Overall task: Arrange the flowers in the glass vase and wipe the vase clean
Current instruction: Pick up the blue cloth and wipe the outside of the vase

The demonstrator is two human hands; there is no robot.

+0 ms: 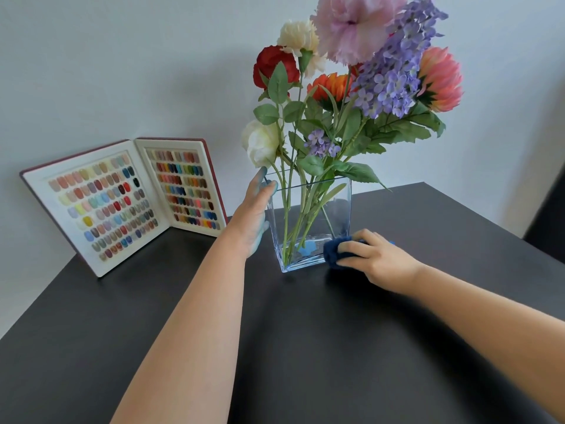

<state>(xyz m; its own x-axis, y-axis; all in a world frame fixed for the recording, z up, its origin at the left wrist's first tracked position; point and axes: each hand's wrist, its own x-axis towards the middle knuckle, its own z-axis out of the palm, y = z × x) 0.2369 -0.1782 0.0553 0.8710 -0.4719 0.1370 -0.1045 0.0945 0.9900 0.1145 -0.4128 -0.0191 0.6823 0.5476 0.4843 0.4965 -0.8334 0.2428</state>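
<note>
The right hand [377,257] has its grip closed around a dark blue cloth [334,250], pressing it against the lower right wall of the glass vase [308,221] to wipe it. The left hand [255,214] lies flat and open against the left wall near the rim, apparently bracing the vase against the wiping push. The flowers [351,75] already stand inside, mid-surface [305,332], near a colour swatch book [122,200]

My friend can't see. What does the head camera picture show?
A right hand presses a dark blue cloth on a glass vase of flowers; the left hand steadies it. An open colour sample book stands behind.
</note>
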